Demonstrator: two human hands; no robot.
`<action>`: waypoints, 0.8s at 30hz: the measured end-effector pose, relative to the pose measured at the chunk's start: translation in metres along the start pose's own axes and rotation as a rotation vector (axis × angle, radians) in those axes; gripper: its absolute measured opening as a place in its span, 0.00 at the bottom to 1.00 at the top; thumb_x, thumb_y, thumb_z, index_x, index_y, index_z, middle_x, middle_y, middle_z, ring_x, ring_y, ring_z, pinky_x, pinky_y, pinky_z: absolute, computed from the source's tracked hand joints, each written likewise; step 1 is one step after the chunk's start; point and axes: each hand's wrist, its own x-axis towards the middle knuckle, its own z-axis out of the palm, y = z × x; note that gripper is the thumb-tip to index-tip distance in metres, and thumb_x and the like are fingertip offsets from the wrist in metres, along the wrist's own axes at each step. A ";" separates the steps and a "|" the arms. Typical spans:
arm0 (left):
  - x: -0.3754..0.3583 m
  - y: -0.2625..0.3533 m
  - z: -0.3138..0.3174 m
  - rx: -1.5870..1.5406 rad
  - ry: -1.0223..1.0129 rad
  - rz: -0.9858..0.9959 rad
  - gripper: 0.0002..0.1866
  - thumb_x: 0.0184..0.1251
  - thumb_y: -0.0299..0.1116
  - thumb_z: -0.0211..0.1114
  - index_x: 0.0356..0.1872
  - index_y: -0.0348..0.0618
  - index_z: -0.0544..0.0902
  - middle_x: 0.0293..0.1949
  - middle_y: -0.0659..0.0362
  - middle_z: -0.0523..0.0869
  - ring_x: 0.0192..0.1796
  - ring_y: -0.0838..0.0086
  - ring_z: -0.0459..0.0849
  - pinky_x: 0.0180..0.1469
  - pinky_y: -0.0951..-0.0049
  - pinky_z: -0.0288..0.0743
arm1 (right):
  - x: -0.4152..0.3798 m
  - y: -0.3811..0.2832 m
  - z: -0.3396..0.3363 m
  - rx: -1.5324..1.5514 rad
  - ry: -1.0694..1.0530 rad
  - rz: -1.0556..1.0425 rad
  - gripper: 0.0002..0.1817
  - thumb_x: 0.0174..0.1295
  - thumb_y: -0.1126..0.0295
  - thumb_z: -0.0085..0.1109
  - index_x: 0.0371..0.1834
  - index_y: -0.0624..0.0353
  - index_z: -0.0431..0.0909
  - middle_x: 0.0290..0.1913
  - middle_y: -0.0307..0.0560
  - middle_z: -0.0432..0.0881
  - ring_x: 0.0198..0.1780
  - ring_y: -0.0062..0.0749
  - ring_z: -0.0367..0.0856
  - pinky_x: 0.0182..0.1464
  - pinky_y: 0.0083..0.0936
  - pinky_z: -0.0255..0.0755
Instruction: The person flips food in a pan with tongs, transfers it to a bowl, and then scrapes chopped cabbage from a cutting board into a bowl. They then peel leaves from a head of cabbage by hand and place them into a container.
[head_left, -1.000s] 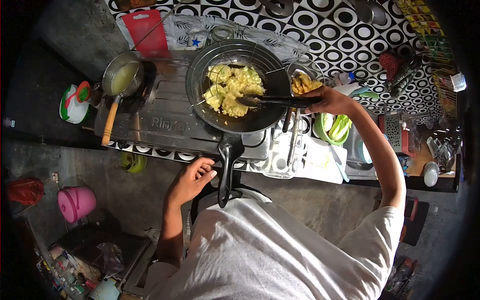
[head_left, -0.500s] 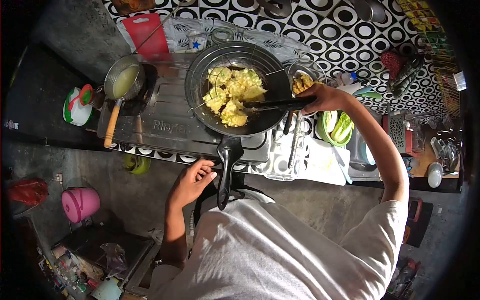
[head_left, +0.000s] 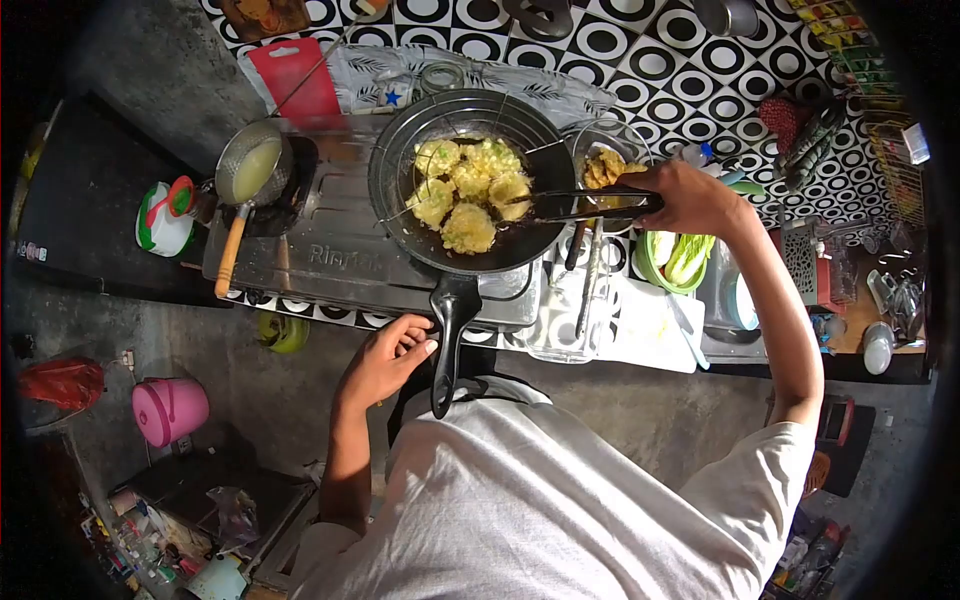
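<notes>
Right hand (head_left: pixel 690 198) gripping black tongs (head_left: pixel 590 207) over the frying pan (head_left: pixel 395 190) of fritters (head_left: pixel 468 192), left hand (head_left: pixel 385 362) loosely curled beside the near pan handle (head_left: pixel 449 340).

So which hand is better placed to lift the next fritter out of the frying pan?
Probably the right hand: it already grips the black tongs, whose tips reach over the frying pan near the fritters. The left hand rests low beside the pan handle, holding no tool.
</notes>
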 end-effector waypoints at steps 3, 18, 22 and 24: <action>0.001 0.004 0.002 0.005 -0.012 0.007 0.16 0.69 0.34 0.68 0.52 0.37 0.78 0.37 0.61 0.83 0.35 0.81 0.76 0.41 0.77 0.74 | -0.007 -0.016 0.000 -0.089 0.070 0.014 0.34 0.51 0.64 0.71 0.65 0.58 0.75 0.44 0.62 0.85 0.39 0.55 0.84 0.46 0.39 0.77; -0.001 0.005 0.004 0.002 -0.077 0.040 0.16 0.70 0.34 0.67 0.51 0.36 0.77 0.38 0.60 0.83 0.36 0.80 0.77 0.42 0.75 0.75 | 0.057 -0.071 0.025 -0.420 0.069 -0.148 0.35 0.58 0.60 0.68 0.70 0.55 0.69 0.45 0.53 0.84 0.34 0.45 0.84 0.42 0.36 0.77; -0.003 0.002 0.001 -0.013 -0.089 0.049 0.17 0.70 0.35 0.67 0.53 0.37 0.77 0.39 0.60 0.83 0.37 0.79 0.78 0.42 0.75 0.75 | 0.058 -0.077 0.020 -0.408 0.099 -0.156 0.35 0.57 0.61 0.68 0.69 0.57 0.71 0.47 0.53 0.84 0.38 0.44 0.85 0.44 0.35 0.78; -0.005 0.002 -0.001 -0.012 -0.090 0.038 0.17 0.70 0.36 0.67 0.54 0.38 0.77 0.39 0.60 0.83 0.38 0.79 0.78 0.43 0.75 0.75 | 0.056 -0.068 0.025 -0.419 0.156 -0.211 0.34 0.56 0.62 0.68 0.68 0.58 0.72 0.49 0.53 0.85 0.40 0.44 0.85 0.44 0.35 0.78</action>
